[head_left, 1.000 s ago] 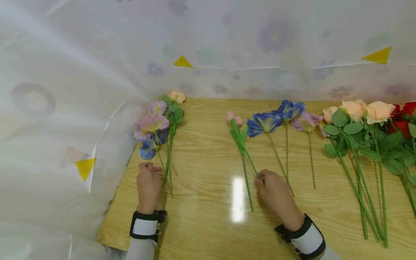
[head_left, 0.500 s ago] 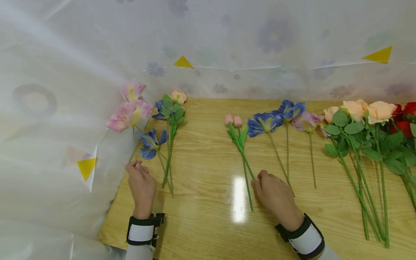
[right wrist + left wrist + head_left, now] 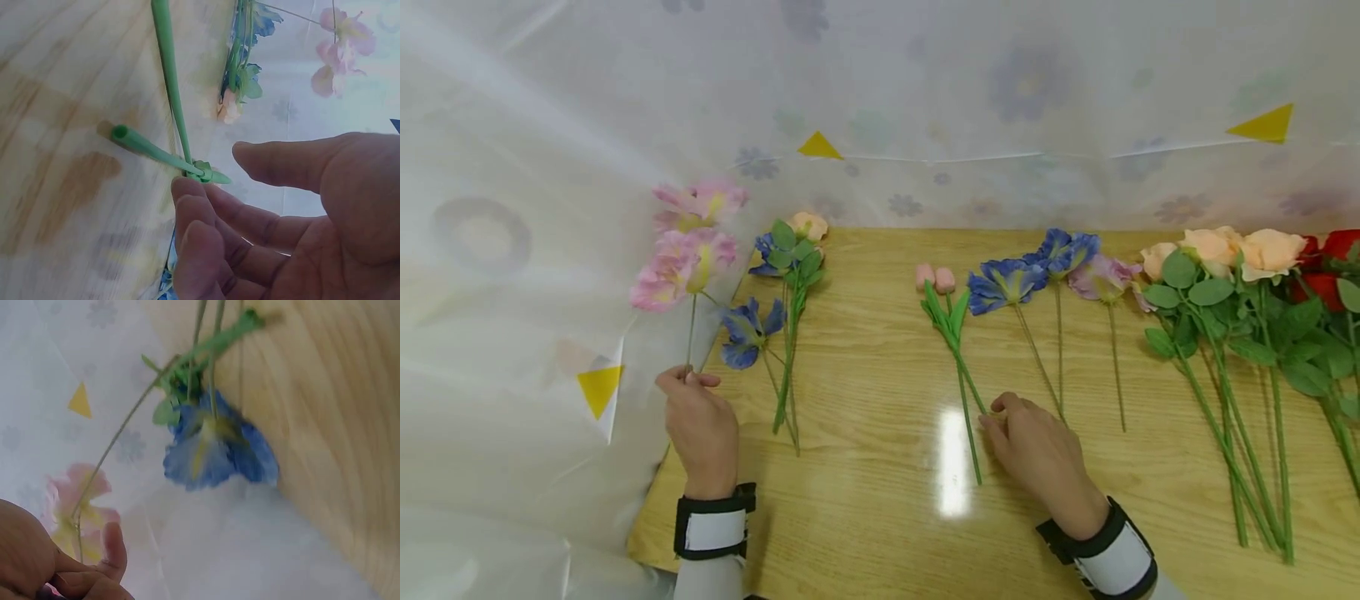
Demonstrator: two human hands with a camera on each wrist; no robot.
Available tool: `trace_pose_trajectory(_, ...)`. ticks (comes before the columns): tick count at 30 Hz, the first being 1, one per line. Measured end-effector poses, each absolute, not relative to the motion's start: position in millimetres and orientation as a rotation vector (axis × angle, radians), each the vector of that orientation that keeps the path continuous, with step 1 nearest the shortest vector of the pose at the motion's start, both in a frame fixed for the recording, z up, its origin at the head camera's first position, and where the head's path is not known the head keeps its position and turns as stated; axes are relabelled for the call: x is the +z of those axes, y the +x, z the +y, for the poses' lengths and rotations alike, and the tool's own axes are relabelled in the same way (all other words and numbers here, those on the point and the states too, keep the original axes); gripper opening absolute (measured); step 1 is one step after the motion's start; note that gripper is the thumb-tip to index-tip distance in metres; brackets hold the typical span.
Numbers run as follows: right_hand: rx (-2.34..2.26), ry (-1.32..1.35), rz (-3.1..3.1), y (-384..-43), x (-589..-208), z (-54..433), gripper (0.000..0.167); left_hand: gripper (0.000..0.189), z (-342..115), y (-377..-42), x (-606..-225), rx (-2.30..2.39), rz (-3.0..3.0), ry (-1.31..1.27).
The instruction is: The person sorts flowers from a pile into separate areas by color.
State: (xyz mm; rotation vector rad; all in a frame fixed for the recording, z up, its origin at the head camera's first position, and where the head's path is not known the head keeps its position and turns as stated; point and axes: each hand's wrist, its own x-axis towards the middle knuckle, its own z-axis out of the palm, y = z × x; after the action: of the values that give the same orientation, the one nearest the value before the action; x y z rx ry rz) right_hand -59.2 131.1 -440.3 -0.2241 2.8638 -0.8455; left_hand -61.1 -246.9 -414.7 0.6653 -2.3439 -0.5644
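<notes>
While the left hand (image 3: 703, 429) pinches a pink-flowered stem (image 3: 692, 333), the right hand (image 3: 1041, 454), thumb spread, is beside tulips (image 3: 953, 337)

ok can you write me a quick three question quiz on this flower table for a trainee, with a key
1. Which of the person's hands holds the ruffled pink-and-yellow flowers by the stem?
2. In the head view, how many oval pink tulip buds with green leaves show just beyond the right hand?
3. Which flowers lie farthest right in the head view?
a) ruffled blue ones with yellow centres
b) bright red ones with dark green leaves
c) peach rose-like ones with green leaves

Key: 1. The left hand. 2. Two. 3. b.
</notes>
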Motion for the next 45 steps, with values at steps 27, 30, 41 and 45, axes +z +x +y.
trace_pose_trajectory(27,-0.885,-0.192,2.842,-53,-440,132,0.028,0.015,-257,-58,-407,-0.293,-2.335,0.615)
trace_pose_trajectory(30,-0.887,-0.19,2.847,-53,-440,131,0.028,0.02,-257,-58,-408,-0.324,-2.314,0.615)
trace_pose_trajectory(41,-0.977,-0.204,2.737,-53,-441,128,0.024,0.037,-241,-58,-403,-1.569,-2.154,0.451)
trace_pose_trajectory(45,-0.994,-0.203,2.713,-53,-441,127,0.023,0.029,-237,-58,-401,-1.743,-2.158,0.411)
